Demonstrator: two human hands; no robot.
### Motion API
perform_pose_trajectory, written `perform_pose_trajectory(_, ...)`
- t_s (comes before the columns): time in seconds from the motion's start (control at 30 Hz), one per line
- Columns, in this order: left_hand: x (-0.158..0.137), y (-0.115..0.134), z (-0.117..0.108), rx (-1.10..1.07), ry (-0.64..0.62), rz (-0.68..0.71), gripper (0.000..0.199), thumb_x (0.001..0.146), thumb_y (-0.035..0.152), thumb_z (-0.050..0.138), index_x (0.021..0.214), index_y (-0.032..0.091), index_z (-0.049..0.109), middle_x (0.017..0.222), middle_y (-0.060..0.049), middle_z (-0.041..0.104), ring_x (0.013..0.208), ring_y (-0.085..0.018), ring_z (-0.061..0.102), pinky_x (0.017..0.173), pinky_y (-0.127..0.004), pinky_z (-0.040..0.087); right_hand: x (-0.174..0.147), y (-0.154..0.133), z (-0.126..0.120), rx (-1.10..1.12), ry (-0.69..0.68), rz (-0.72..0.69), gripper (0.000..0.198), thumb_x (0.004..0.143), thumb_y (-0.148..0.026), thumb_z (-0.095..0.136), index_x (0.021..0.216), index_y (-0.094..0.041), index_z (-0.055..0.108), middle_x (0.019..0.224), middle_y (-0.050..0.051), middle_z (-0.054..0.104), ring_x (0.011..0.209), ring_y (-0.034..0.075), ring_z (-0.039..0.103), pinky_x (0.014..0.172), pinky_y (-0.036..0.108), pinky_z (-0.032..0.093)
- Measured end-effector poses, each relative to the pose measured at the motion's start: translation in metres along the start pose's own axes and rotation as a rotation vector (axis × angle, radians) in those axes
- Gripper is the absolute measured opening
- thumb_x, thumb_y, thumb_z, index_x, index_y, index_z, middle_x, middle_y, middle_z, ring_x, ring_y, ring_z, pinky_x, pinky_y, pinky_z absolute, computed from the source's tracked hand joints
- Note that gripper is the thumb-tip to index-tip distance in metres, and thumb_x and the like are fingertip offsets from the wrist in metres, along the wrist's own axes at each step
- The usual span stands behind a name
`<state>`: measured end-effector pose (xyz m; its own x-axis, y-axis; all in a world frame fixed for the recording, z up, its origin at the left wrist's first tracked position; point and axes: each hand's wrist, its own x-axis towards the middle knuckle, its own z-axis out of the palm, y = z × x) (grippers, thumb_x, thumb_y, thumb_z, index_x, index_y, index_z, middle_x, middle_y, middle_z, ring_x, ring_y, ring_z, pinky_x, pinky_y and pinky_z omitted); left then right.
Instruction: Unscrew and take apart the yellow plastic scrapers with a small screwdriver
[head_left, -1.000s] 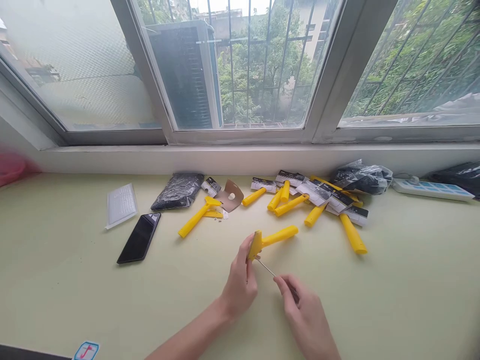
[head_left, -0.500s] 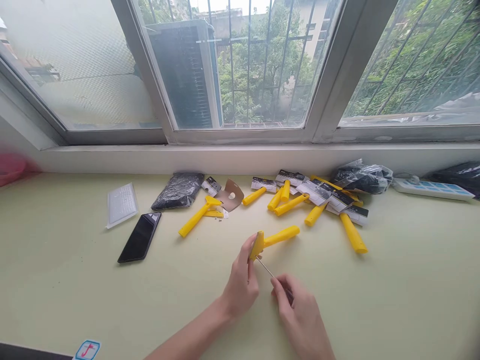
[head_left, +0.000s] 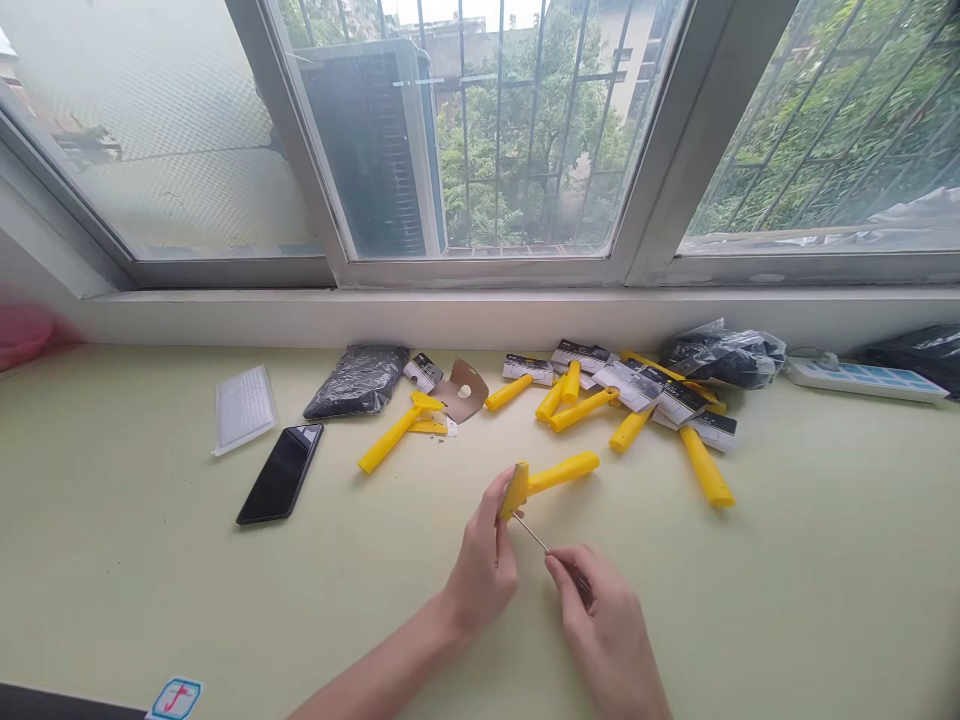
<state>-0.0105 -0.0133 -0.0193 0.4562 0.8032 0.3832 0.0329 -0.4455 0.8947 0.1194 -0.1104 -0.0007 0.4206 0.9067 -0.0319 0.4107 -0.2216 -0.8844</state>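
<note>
My left hand (head_left: 484,560) is closed around the head of a yellow scraper (head_left: 562,473), whose handle points right and away from me. In my right hand (head_left: 600,610) is a screwdriver (head_left: 531,532) with a thin metal shaft. Its tip meets the lower end of the scraper head; the exact contact point is too small to make out. My fingers hide most of the screwdriver's handle. Beyond my left hand lies another yellow scraper (head_left: 390,442), with a loose yellow piece (head_left: 429,426) and tiny metal bits beside it.
Several yellow scrapers with card labels (head_left: 630,385) lie piled at the back right. A black phone (head_left: 280,475), a clear plastic pack (head_left: 244,410), a black wrapped bag (head_left: 357,381) and a brown card (head_left: 462,390) lie to the left. A power strip (head_left: 866,378) sits far right.
My right hand has turned and shifted slightly to the right on the screwdriver. My left hand and the scraper in it stay nearly in place.
</note>
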Motion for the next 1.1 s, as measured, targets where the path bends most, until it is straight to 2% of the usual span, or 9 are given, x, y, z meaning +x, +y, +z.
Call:
perform_pose_trajectory(0.1,0.0000,-0.0004,-0.0002,0.008,-0.002,0.003,0.058,0.100,0.011,0.040,0.154,0.032,0.029,0.144,-0.012,0.054,0.118,-0.022,0.061,0.097,-0.041,0.052,0.0002,0.0033,0.0026,0.023,0.015,0.041,0.028,0.093,-0.049,0.051,0.083,-0.025,0.060,0.079,0.003,0.066,0.071,0.020,0.062,0.065,0.030,0.050)
perform_pose_trajectory(0.23,0.0005,0.0006,-0.0001,-0.015,0.018,-0.021,0.056,0.101,0.013,0.041,0.153,0.031,0.031,0.148,-0.012,0.051,0.126,-0.024,0.058,0.098,-0.041,0.053,0.0024,0.0029,0.0053,0.017,0.036,0.026,0.031,0.094,-0.053,0.053,0.091,-0.024,0.062,0.081,0.004,0.067,0.066,0.020,0.061,0.061,0.030,0.049)
perform_pose_trajectory(0.4,0.0008,0.0006,0.0005,-0.027,0.007,-0.018,0.056,0.102,0.011,0.038,0.154,0.031,0.029,0.149,-0.012,0.050,0.126,-0.023,0.057,0.100,-0.043,0.052,0.0034,0.0012,0.0025,-0.035,-0.030,-0.025,0.043,0.101,-0.050,0.040,0.073,-0.024,0.059,0.070,0.003,0.064,0.064,0.020,0.059,0.060,0.029,0.047)
perform_pose_trajectory(0.6,0.0008,0.0008,0.0002,-0.030,0.004,-0.015,0.055,0.103,0.014,0.039,0.154,0.031,0.029,0.147,-0.013,0.052,0.122,-0.023,0.059,0.100,-0.043,0.052,0.0002,0.0004,0.0051,-0.038,-0.001,0.061,0.035,0.095,-0.054,0.053,0.077,-0.025,0.061,0.068,0.001,0.066,0.057,0.018,0.059,0.053,0.027,0.044)
perform_pose_trajectory(0.77,0.0020,0.0015,-0.0008,-0.037,0.019,-0.047,0.055,0.102,0.014,0.041,0.153,0.032,0.031,0.145,-0.012,0.054,0.117,-0.022,0.062,0.098,-0.042,0.052,0.0007,-0.0031,0.0067,0.005,0.014,0.006,0.036,0.097,-0.056,0.048,0.090,-0.024,0.065,0.077,0.003,0.066,0.065,0.019,0.060,0.059,0.028,0.048)
perform_pose_trajectory(0.9,0.0023,0.0000,-0.0012,-0.060,0.025,-0.071,0.054,0.102,0.015,0.042,0.153,0.030,0.032,0.144,-0.012,0.054,0.117,-0.022,0.063,0.099,-0.042,0.053,0.0007,-0.0029,0.0039,-0.012,-0.019,-0.030,0.042,0.100,-0.051,0.042,0.076,-0.024,0.062,0.072,0.003,0.064,0.065,0.019,0.060,0.060,0.028,0.048)
perform_pose_trajectory(1.1,0.0025,0.0006,-0.0012,-0.057,0.029,-0.054,0.053,0.102,0.015,0.042,0.152,0.031,0.034,0.142,-0.011,0.055,0.119,-0.022,0.062,0.097,-0.040,0.054,0.0025,-0.0034,0.0026,-0.022,0.035,0.004,0.035,0.094,-0.054,0.053,0.086,-0.024,0.069,0.082,0.005,0.070,0.068,0.020,0.063,0.062,0.029,0.051)
